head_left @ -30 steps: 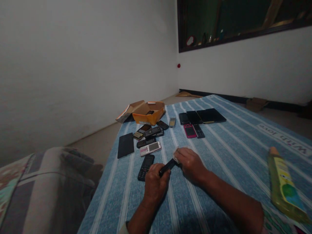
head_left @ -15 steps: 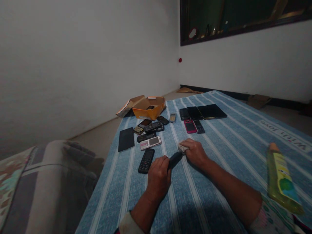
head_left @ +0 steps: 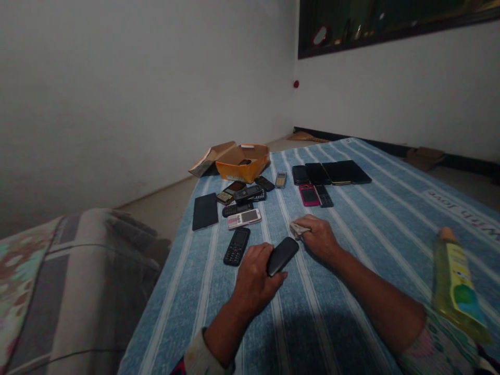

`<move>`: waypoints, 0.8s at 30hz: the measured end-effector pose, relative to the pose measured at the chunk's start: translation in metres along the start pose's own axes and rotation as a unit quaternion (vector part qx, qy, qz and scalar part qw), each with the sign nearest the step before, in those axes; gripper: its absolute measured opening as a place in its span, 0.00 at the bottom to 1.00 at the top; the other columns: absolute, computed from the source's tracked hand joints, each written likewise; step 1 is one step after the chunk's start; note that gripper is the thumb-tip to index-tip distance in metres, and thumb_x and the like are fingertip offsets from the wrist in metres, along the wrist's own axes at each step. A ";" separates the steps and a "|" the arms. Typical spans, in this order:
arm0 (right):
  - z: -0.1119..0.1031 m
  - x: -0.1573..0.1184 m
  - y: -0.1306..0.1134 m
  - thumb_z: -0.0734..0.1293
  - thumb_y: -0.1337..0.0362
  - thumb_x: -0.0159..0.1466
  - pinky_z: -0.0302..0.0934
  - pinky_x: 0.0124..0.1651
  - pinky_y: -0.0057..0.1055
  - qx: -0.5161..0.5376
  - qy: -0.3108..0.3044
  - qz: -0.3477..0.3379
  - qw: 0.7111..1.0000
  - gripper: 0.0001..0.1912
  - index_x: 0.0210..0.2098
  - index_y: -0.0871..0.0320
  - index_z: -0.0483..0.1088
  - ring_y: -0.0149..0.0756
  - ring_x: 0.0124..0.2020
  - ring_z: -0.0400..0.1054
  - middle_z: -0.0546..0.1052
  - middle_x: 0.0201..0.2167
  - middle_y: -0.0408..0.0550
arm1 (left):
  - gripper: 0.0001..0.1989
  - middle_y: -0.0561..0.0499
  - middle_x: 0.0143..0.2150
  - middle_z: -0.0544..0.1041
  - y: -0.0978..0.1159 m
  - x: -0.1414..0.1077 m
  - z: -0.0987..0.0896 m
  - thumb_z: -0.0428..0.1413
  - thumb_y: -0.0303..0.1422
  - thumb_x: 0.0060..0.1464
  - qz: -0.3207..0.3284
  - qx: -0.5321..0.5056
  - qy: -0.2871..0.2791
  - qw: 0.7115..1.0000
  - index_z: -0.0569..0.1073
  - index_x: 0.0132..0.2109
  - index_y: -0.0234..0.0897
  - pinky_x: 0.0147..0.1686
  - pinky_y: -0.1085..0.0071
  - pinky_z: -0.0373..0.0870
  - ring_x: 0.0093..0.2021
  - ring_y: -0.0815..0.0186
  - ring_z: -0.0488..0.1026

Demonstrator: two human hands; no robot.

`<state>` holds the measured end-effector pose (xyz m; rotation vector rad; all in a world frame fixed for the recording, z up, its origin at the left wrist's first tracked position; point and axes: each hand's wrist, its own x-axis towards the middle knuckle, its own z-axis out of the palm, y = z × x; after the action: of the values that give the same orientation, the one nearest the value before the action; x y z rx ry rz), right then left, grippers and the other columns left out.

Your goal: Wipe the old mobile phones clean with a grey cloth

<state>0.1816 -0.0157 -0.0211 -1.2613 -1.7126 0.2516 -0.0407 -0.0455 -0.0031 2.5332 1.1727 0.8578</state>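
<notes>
My left hand [head_left: 255, 278] grips a dark mobile phone [head_left: 283, 255], its smooth back turned up. A pale, crumpled cloth [head_left: 297, 229] is pinched in my right hand [head_left: 319, 238], just beyond the phone's far end and apart from it. Left of my left hand lies a black keypad phone [head_left: 236, 246], face up. Behind that one are a white and pink phone [head_left: 244, 219] and several other phones in a loose pile, one of them a dark phone [head_left: 248, 193] resting on another. A flat black tablet-like slab [head_left: 205, 211] lies at the pile's left.
An open orange box [head_left: 242, 169] stands behind the pile. Farther right, black devices [head_left: 341, 172] lie in a row, with a pink phone [head_left: 309, 195] and a keypad phone [head_left: 324, 196] before them. A yellow-green bottle [head_left: 459, 286] lies at right on the striped blue cloth [head_left: 363, 250].
My left hand has tilted the phone so its back shows more fully. My right hand with the cloth has drawn away from the phone's end. The whole view has shifted slightly.
</notes>
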 end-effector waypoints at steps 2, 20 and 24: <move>0.000 -0.003 0.000 0.58 0.80 0.53 0.67 0.42 0.32 -0.005 0.002 -0.010 1.000 0.22 0.37 0.56 0.79 0.37 0.37 0.74 0.79 0.34 0.47 | 0.25 0.41 0.48 0.76 -0.002 -0.005 0.000 0.64 0.34 0.45 -0.012 0.007 0.007 1.000 0.70 0.51 0.35 0.48 0.52 0.72 0.48 0.51 0.72; 0.021 -0.032 -0.036 0.59 0.74 0.67 0.64 0.56 0.49 -0.179 -0.049 -0.254 0.949 0.12 0.41 0.61 0.74 0.44 0.46 0.70 0.77 0.38 0.56 | 0.13 0.39 0.50 0.76 -0.004 -0.014 0.008 0.63 0.33 0.46 -0.025 0.037 0.049 0.998 0.74 0.41 0.35 0.49 0.49 0.73 0.50 0.49 0.73; 0.015 -0.028 -0.032 0.60 0.74 0.66 0.66 0.53 0.47 -0.211 -0.047 -0.219 0.951 0.11 0.40 0.61 0.74 0.44 0.43 0.70 0.77 0.36 0.55 | 0.14 0.38 0.50 0.76 -0.003 -0.014 0.008 0.64 0.32 0.45 -0.029 0.043 0.049 0.997 0.74 0.40 0.34 0.49 0.49 0.73 0.50 0.49 0.73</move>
<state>0.1494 -0.0478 -0.0243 -1.1321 -2.1520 -0.3419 -0.0454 -0.0535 -0.0166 2.5356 1.3327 0.9476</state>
